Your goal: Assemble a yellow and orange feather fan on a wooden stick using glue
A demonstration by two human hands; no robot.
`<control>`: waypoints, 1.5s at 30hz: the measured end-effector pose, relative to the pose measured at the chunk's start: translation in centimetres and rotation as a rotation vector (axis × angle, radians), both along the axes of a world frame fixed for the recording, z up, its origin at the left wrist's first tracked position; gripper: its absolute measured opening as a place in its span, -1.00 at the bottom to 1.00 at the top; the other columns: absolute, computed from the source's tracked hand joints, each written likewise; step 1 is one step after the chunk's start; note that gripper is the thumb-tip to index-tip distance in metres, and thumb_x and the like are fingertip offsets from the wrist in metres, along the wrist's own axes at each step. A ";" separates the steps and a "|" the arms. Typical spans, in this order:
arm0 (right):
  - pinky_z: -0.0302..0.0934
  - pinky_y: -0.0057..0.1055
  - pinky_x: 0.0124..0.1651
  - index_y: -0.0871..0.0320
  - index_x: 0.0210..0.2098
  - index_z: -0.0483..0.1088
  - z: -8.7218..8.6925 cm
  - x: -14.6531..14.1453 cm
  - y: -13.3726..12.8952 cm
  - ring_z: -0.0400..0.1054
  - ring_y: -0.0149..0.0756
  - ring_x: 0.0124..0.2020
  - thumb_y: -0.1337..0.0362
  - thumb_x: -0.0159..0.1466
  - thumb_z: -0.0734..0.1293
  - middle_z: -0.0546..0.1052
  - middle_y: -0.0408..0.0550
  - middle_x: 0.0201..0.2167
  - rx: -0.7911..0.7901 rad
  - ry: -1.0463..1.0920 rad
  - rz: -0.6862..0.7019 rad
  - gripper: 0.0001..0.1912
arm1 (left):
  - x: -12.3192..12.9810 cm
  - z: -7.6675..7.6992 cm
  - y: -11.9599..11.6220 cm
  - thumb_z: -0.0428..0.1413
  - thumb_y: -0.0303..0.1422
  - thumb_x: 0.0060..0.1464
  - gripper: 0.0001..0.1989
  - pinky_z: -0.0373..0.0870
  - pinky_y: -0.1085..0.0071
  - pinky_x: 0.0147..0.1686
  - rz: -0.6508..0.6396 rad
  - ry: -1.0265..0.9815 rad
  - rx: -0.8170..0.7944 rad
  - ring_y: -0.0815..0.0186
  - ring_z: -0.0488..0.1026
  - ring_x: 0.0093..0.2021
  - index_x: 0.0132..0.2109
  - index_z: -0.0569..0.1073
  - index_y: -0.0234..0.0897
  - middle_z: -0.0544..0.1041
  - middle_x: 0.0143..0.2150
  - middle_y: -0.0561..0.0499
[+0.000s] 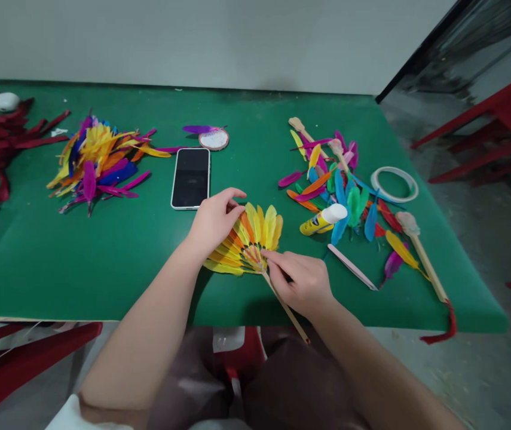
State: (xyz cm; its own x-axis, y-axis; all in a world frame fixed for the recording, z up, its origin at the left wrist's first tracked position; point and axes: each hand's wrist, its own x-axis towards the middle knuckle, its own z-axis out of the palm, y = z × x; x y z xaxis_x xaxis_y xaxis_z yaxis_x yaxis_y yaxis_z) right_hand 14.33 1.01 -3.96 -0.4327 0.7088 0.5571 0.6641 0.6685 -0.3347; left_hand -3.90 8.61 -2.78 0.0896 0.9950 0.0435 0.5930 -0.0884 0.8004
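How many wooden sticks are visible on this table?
4: one stick under the yellow-orange feather fan, two sticks at the upper edge of the mixed feather pile, one tasselled stick at far right. The pile may hide more.

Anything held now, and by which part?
A yellow-and-orange feather fan with a wooden handle: right hand holds its base, left hand touches its outer edge.

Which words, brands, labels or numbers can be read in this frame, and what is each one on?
No text can be read with certainty.
Yellow glue stick: dark printing on its label, too small and blurred to read.
Phone: screen dark, no text visible.
Feather fan: no lettering visible.
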 end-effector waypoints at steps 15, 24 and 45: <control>0.11 -0.50 -0.53 0.20 -0.29 0.50 -0.4 0.2 0.0 0.35 -0.46 -0.60 0.46 0.15 0.19 0.50 -0.16 -0.60 -0.053 -0.069 -0.011 -0.73 | 0.3 1.4 3.3 0.05 -0.42 0.06 -0.65 0.29 0.40 -0.32 -0.174 0.242 -0.036 0.32 0.42 -0.33 0.03 0.35 -0.24 0.51 -0.30 0.00; 0.16 -0.50 -0.49 0.18 -0.29 0.50 -0.7 0.3 -0.1 0.39 -0.44 -0.57 0.46 0.13 0.20 0.55 -0.15 -0.55 -0.071 -0.059 -0.016 -0.73 | 0.7 1.9 3.7 -0.01 -0.22 0.13 -0.66 0.27 0.46 -0.41 -0.341 0.147 -0.137 0.37 0.41 -0.41 0.02 0.37 -0.23 0.50 -0.37 0.03; 0.02 -0.45 -0.53 0.20 -0.14 0.47 -0.4 0.2 -0.2 0.30 -0.47 -0.62 0.47 0.16 0.19 0.46 -0.20 -0.64 -0.018 -0.117 0.022 -0.67 | -0.5 1.5 3.0 0.07 -0.28 0.06 -0.67 0.27 0.48 -0.44 -0.279 0.203 -0.090 0.37 0.42 -0.41 -0.01 0.40 -0.19 0.51 -0.41 0.07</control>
State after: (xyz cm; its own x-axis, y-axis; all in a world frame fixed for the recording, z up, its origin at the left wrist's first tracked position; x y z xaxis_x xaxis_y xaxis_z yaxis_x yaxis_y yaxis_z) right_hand 14.49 0.86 -4.33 -0.5099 0.7078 0.4888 0.6844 0.6781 -0.2679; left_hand -4.37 11.60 -1.26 0.3559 0.9302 -0.0894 0.7038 -0.2038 0.6805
